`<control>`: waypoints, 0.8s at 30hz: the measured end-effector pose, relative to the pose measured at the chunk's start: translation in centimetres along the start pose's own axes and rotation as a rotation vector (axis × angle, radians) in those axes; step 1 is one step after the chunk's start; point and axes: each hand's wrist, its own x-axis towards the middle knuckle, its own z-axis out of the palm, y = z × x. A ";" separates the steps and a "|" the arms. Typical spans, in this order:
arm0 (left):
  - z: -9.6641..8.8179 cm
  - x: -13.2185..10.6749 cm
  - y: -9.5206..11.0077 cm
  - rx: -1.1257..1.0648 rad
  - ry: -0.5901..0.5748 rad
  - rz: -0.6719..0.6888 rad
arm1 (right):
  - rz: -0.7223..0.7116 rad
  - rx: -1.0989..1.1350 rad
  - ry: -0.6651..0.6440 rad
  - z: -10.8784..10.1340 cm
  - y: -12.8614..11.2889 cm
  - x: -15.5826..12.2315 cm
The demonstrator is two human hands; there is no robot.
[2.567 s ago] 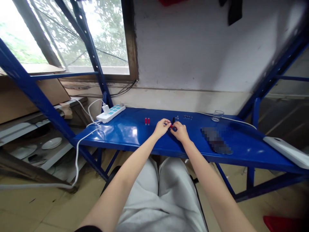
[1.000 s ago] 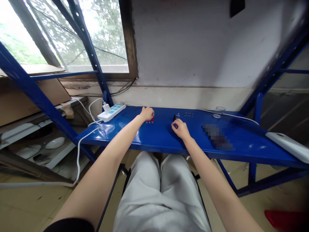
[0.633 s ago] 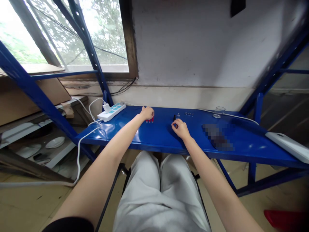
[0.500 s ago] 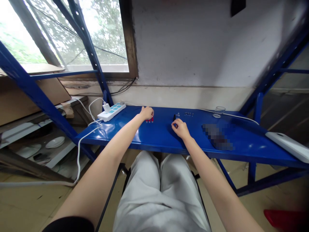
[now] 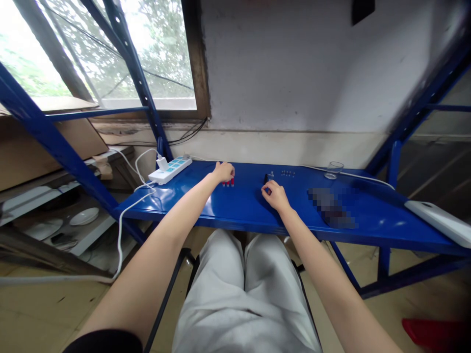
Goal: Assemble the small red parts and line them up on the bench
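Note:
On the blue table (image 5: 239, 208), my left hand (image 5: 224, 172) is lowered with its fingers curled down over a row of small red pieces with pale tips (image 5: 228, 183). Its fingertips are hidden, so what it grips cannot be made out. My right hand (image 5: 276, 196) rests farther right, thumb and forefinger pinched together; anything between them is too small to name. Just beyond its fingers stand a small black piece (image 5: 266, 178) and a clear little part (image 5: 272, 174). Several tiny metallic pieces (image 5: 288, 173) lie in rows to the right of these.
A white power strip (image 5: 170, 169) with a plug and cable lies at the table's left end. To the right are a clear glass cup (image 5: 333, 170), a blurred dark object (image 5: 331, 208) and a white flat device (image 5: 439, 221). Blue rack posts flank the table.

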 end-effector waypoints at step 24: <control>4.4 -1.5 7.7 -0.124 0.190 0.328 | 0.471 -0.184 0.321 -0.6 0.6 -0.1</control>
